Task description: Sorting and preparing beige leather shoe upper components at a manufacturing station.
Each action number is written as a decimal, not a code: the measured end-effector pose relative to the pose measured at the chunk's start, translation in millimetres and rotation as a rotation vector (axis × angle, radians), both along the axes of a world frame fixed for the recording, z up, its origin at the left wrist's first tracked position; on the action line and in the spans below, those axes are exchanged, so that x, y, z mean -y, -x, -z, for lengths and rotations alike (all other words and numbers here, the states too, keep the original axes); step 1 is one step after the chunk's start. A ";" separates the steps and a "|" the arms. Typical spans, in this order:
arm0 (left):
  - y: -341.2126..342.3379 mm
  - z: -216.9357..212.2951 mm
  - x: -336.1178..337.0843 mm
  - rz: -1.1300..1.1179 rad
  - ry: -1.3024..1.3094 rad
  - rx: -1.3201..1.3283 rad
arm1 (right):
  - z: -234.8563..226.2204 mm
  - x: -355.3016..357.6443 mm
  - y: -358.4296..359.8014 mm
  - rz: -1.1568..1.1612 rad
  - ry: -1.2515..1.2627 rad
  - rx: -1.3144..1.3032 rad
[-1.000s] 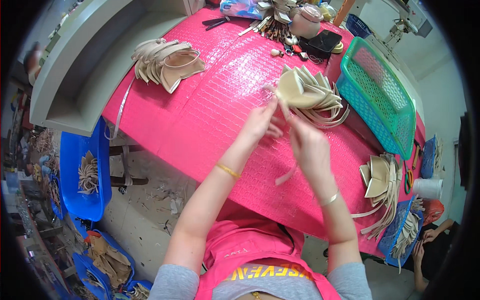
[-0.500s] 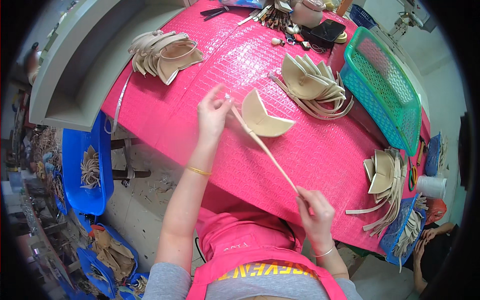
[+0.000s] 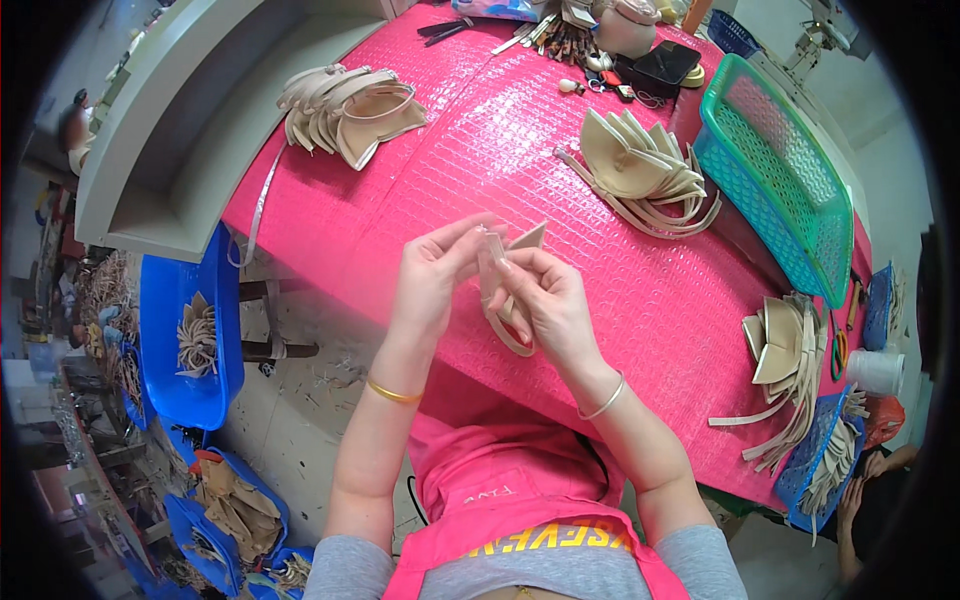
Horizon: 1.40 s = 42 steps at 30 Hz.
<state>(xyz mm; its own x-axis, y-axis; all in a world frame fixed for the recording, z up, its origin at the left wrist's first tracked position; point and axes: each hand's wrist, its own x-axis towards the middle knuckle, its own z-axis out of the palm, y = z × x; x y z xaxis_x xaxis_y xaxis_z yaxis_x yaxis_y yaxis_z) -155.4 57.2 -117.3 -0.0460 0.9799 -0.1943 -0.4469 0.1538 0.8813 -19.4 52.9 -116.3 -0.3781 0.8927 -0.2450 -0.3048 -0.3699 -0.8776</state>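
Beige strap piece [image 3: 508, 300] pinched between both hands (fingers closed), left hand [image 3: 432, 275], right hand [image 3: 553, 300]

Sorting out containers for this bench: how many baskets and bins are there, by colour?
Green mesh basket on the pink table: 1
Blue mesh baskets by the table's right side: 2
Blue bins on the floor at left: 2
Total: 5
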 end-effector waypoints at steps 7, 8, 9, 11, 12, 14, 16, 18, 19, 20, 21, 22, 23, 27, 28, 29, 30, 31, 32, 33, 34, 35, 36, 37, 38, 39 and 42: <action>2.9 -1.9 10.7 0.008 0.014 0.099 | 1.0 1.8 11.9 0.014 -0.065 0.003; 2.7 -1.9 11.3 0.026 -0.003 0.096 | 1.0 -0.8 11.6 0.014 -0.065 0.005; 3.0 -2.3 11.5 0.027 -0.004 0.099 | 1.6 -4.3 11.0 -0.022 -0.082 -0.002; 4.7 -3.9 12.3 -0.029 -0.006 0.049 | -0.7 -3.3 10.1 -0.059 -0.099 -0.008; 8.8 -4.2 10.7 -0.031 -0.007 0.048 | -4.2 2.2 10.9 -0.074 -0.068 0.012; 17.5 -5.1 6.7 -0.082 -0.039 0.068 | 4.6 17.6 7.4 -0.116 0.019 0.003; 13.5 -8.6 14.4 0.034 0.009 0.033 | 1.5 21.0 11.5 -0.088 -0.035 0.001; 5.6 -15.7 23.0 0.073 0.100 0.012 | -2.7 16.3 13.2 -0.069 -0.115 -0.008; 6.4 -14.4 25.6 0.076 0.100 0.011 | -0.9 16.7 13.2 -0.066 -0.115 -0.009; 8.5 -12.2 27.9 -0.263 -0.125 -0.522 | 2.0 18.3 13.3 -0.050 -0.115 -0.032; 9.7 -9.8 31.2 -0.607 -0.357 -1.048 | 4.7 19.6 11.3 -0.035 -0.114 -0.052; 16.5 -10.5 42.0 -0.546 -0.306 -1.127 | 1.8 21.6 6.8 -0.049 -0.120 -0.013; 13.7 -11.0 44.3 -0.543 -0.306 -1.123 | 6.1 23.6 5.5 -0.046 -0.119 -0.009; 3.1 -5.1 49.7 -0.095 -0.067 -0.396 | 0.8 26.6 1.3 -0.147 -0.585 0.506; 4.6 -5.4 49.1 -0.090 -0.002 -0.281 | -4.9 23.4 0.1 -0.015 -0.579 0.536; 6.4 -5.9 48.8 -0.084 0.062 -0.166 | -11.7 19.0 1.0 0.117 -0.571 0.563; 7.7 -5.7 50.4 -0.087 0.067 -0.163 | -20.1 8.3 3.8 0.208 -0.644 0.601; 8.6 -6.5 50.3 0.004 0.030 -0.175 | -22.6 -3.5 5.5 0.209 -0.643 0.604; 8.7 -7.5 50.8 0.094 -0.007 -0.186 | -24.2 -14.5 7.1 0.054 -0.696 0.564; 7.2 -9.0 50.0 0.094 -0.007 -0.185 | -24.4 -21.6 9.8 -0.100 -0.746 0.519; 3.1 -11.0 48.8 0.016 0.039 -0.031 | -20.1 -24.0 11.8 -0.075 -0.824 0.481; 0.6 -13.5 47.9 -0.064 0.085 0.123 | -17.0 -20.1 11.7 -0.077 -0.823 0.481; -0.7 -19.1 47.7 -0.082 0.139 0.289 | -15.5 -12.4 8.4 -0.025 -1.017 0.497; -2.2 -16.5 46.5 -0.090 0.140 0.292 | -12.8 -9.1 4.8 0.029 -1.210 0.509; -3.8 -11.8 44.8 -0.028 0.101 0.266 | -5.5 -12.1 -2.0 0.064 -1.488 0.556; -4.0 -8.6 43.1 0.039 0.064 0.240 | -0.5 -13.0 -5.8 0.113 -1.621 0.588; -10.4 -6.7 42.8 0.020 0.003 0.118 | 0.5 -3.8 -14.9 0.194 -1.694 0.624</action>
